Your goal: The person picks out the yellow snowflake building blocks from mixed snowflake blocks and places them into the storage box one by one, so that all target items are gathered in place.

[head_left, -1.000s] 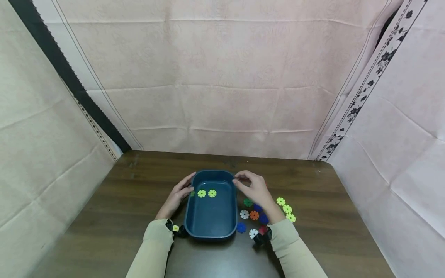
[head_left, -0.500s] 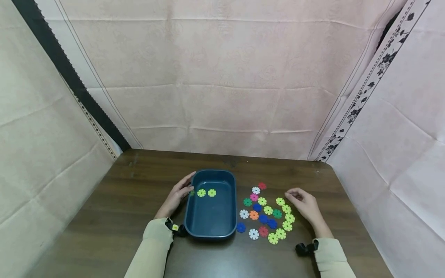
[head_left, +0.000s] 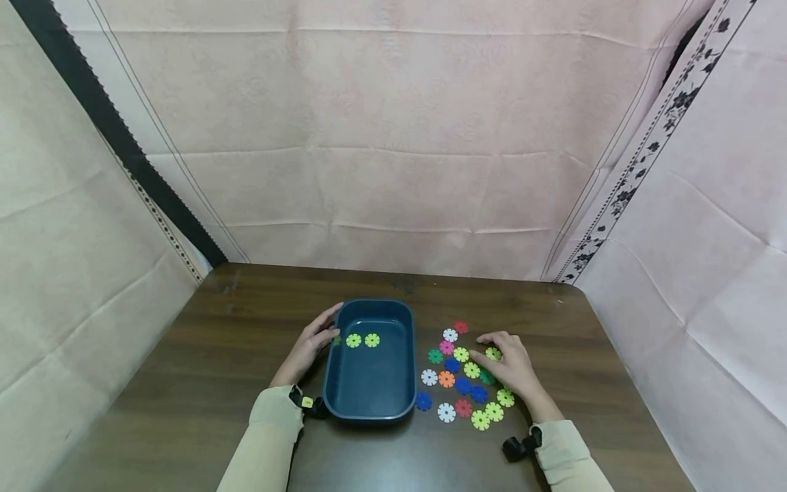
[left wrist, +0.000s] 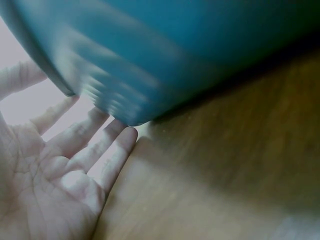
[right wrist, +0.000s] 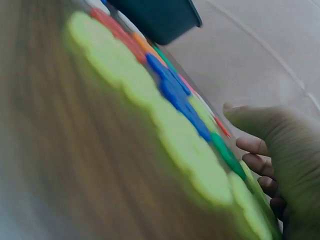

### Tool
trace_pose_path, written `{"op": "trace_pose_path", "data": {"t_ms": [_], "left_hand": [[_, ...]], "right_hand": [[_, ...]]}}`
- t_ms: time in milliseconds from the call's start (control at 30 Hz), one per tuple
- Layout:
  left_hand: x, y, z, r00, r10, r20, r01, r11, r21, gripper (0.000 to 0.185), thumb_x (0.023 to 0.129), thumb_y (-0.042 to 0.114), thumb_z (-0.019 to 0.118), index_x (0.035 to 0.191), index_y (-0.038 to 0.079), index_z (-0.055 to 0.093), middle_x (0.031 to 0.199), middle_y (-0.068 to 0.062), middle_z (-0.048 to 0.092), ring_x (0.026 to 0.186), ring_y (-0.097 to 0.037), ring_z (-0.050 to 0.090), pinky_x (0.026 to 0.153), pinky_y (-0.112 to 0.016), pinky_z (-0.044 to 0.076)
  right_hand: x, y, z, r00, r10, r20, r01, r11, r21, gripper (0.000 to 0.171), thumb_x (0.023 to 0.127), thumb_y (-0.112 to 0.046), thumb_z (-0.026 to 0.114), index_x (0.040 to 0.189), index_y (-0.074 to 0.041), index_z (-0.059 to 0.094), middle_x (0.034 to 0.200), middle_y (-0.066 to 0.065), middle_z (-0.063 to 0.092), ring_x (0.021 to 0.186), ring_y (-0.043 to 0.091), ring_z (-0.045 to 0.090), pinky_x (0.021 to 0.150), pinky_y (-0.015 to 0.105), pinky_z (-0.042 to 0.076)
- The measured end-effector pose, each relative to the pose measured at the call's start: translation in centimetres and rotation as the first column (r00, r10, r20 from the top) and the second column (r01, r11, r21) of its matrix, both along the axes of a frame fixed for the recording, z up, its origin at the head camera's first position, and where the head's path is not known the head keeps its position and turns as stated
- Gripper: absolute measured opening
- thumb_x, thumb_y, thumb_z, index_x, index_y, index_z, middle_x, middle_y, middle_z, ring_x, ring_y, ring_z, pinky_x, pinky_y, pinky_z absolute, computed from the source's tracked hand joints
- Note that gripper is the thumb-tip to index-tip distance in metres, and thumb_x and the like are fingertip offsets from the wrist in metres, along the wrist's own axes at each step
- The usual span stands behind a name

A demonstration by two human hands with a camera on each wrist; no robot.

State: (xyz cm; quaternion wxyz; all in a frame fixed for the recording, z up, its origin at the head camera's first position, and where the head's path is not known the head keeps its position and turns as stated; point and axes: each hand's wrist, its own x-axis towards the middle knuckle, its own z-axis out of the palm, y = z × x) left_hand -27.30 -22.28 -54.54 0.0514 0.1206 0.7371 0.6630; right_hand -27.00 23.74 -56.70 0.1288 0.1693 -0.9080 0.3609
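Observation:
A dark blue rectangular tray point(head_left: 369, 403) stands on the table. My left hand point(head_left: 307, 348) rests against its left side, the thumb at the rim and the fairly straight fingers point(left wrist: 112, 155) touching the outer wall. Inside the tray lie two yellow-green notched discs point(head_left: 371, 340), with a green patch at the left wall. My right hand point(head_left: 512, 362) is over the loose discs right of the tray, thumb and forefinger apart around a yellow-green disc point(head_left: 493, 353). Nothing shows between its fingertips. The right wrist view has the thumb point(right wrist: 250, 119) extended above the discs.
Flat notched discs lie scattered between the tray and my right hand: blue point(head_left: 423, 401), white point(head_left: 446, 413), orange point(head_left: 446, 379), pink point(head_left: 447, 348), red point(head_left: 460, 328) and green point(head_left: 435, 356). Pale cloth point(head_left: 393, 171) hangs behind the brown wooden table point(head_left: 184, 410).
My right hand left the tray's right rim, swung out right past the discs, then came back left over them. The left hand has stayed at the tray.

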Motion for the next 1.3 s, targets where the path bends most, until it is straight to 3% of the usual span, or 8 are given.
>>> {"op": "trace_pose_path", "data": {"t_ms": [133, 400, 867, 1067, 1300], "left_hand": [[0.0, 0.0, 0.2, 1.000, -0.002, -0.007, 0.002, 1.000, -0.002, 0.053, 0.103, 0.018, 0.052, 0.154, 0.030, 0.041, 0.159, -0.004, 0.036, 0.143, -0.031, 0.036, 0.114, -0.059, 0.028], [0.1, 0.1, 0.1, 1.000, 0.004, 0.004, -0.004, 1.000, -0.013, 0.054, 0.103, 0.018, 0.053, 0.154, 0.031, 0.041, 0.158, -0.004, 0.038, 0.142, -0.032, 0.037, 0.114, -0.060, 0.028], [0.1, -0.1, 0.0, 1.000, 0.006, 0.006, -0.006, 1.000, -0.011, 0.053, 0.103, 0.019, 0.053, 0.153, 0.032, 0.042, 0.158, -0.003, 0.038, 0.143, -0.031, 0.037, 0.114, -0.060, 0.027], [0.1, 0.0, -0.1, 1.000, 0.003, 0.005, -0.003, 1.000, -0.009, 0.053, 0.103, 0.019, 0.054, 0.153, 0.034, 0.042, 0.157, -0.003, 0.039, 0.142, -0.031, 0.038, 0.114, -0.060, 0.027], [0.1, -0.1, 0.0, 1.000, -0.004, -0.004, 0.004, 1.000, -0.003, 0.053, 0.103, 0.019, 0.053, 0.153, 0.034, 0.042, 0.156, -0.003, 0.041, 0.140, -0.031, 0.041, 0.114, -0.060, 0.028]], "right_hand": [[0.0, -1.1, -0.1, 0.999, 0.008, -0.046, -0.006, 0.999, 0.046, 0.034, 0.084, -0.042, 0.081, 0.107, -0.018, 0.074, 0.112, 0.003, 0.065, 0.104, 0.028, 0.049, 0.089, 0.053, 0.033], [0.4, -1.9, -0.2, 1.000, -0.004, -0.029, 0.007, 0.997, 0.081, 0.029, 0.083, -0.045, 0.082, 0.102, -0.025, 0.073, 0.112, 0.000, 0.063, 0.105, 0.028, 0.048, 0.084, 0.048, 0.029], [0.3, -1.8, -0.1, 1.000, -0.011, 0.021, 0.011, 1.000, 0.002, 0.025, 0.087, -0.033, 0.081, 0.103, -0.019, 0.069, 0.105, -0.001, 0.068, 0.101, 0.024, 0.048, 0.084, 0.045, 0.026], [0.4, -1.7, 0.1, 0.996, -0.047, 0.074, 0.053, 0.994, -0.092, 0.019, 0.091, -0.027, 0.077, 0.103, -0.017, 0.068, 0.096, -0.004, 0.068, 0.096, 0.021, 0.054, 0.087, 0.045, 0.033], [0.4, -1.5, 0.5, 0.994, -0.074, 0.084, 0.087, 0.982, -0.166, 0.016, 0.094, -0.031, 0.073, 0.104, -0.019, 0.070, 0.092, -0.007, 0.069, 0.088, 0.016, 0.060, 0.076, 0.034, 0.048]]}}
